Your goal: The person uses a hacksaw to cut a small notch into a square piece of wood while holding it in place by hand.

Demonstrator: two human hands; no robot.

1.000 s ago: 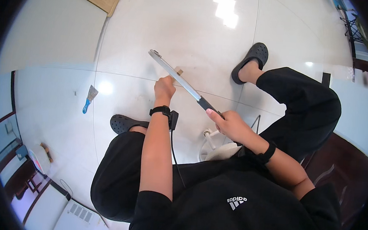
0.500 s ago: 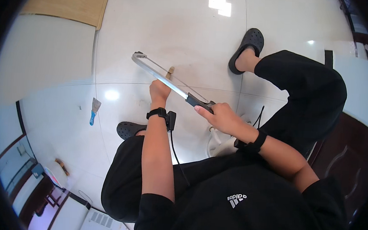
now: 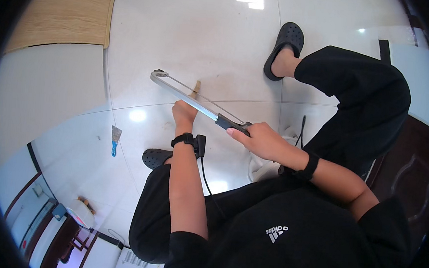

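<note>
A hacksaw [image 3: 184,99] with a silver frame and dark handle slants across the middle of the view. My right hand [image 3: 263,142] is closed around its handle. Beyond the frame, my left hand [image 3: 183,113] is closed on a narrow strip of tan wood [image 3: 196,87], whose far end sticks out past the fist. The saw's thin blade passes over the strip; whether it touches the wood I cannot tell. The rest of the strip is hidden in the left fist and behind the saw.
A blue-handled scraper [image 3: 115,140] lies on the glossy tiled floor [image 3: 181,29] to the left. White furniture with a wooden top [image 3: 65,12] stands at the far left. Dark clogs [image 3: 290,38] are on my feet. Something white [image 3: 264,170] is partly hidden below my right wrist.
My view has shifted slightly, so the floor and scraper appear displaced. Both hands keep their grips, and the saw stays across the strip with little visible movement.
</note>
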